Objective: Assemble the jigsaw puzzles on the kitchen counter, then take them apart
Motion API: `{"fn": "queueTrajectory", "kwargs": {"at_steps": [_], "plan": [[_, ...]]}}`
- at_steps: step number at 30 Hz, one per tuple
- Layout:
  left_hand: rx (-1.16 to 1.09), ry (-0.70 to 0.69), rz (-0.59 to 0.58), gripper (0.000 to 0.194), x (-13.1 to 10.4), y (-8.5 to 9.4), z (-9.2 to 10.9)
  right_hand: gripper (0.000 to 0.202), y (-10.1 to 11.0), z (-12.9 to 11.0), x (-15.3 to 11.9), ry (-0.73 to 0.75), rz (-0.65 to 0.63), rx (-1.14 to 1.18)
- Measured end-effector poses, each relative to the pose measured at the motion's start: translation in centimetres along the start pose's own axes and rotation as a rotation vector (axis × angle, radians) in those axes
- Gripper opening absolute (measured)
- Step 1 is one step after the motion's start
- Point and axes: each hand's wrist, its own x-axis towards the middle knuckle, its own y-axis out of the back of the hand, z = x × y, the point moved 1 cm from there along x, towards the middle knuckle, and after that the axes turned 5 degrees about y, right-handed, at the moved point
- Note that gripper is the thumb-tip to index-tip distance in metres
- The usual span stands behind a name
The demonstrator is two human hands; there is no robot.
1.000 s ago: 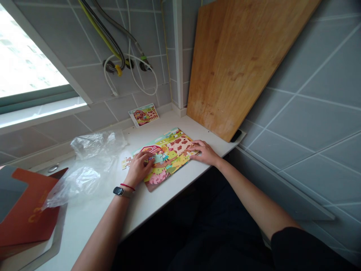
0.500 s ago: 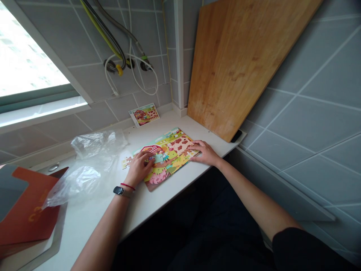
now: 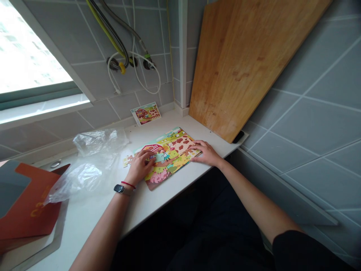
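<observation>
While the left hand (image 3: 140, 165) lies over the left part of the puzzle (image 3: 180, 145) — grip cannot be told — the right hand (image 3: 207, 153) touches its right edge, thumb and fingers apart. Puzzle flat on white counter (image 3: 138, 210); picture card (image 3: 147, 113) behind.

Overexposed window (image 3: 31, 49) at left, dim foreground, wide-angle edge distortion

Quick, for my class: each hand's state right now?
Left hand: bent over the puzzle; grip cannot be told.
Right hand: open, touching the puzzle's edge.
</observation>
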Motion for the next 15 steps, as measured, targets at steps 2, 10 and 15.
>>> {"fn": "queueTrajectory", "kwargs": {"at_steps": [2, 10, 15], "plan": [[0.003, 0.000, -0.002, 0.030, 0.0, -0.1, -0.1, 0.057, 0.1, 0.0, 0.0, -0.002, 0.000, 0.010], [0.011, -0.011, 0.005, 0.029, 0.0, -0.2, -0.2, 0.054, 0.0, -0.6, 0.1, -0.011, -0.006, -0.014], [0.013, 0.001, 0.003, 0.027, 0.0, 0.1, 0.1, 0.054, -1.2, -1.9, 0.5, 0.084, -0.030, -0.023]]}}
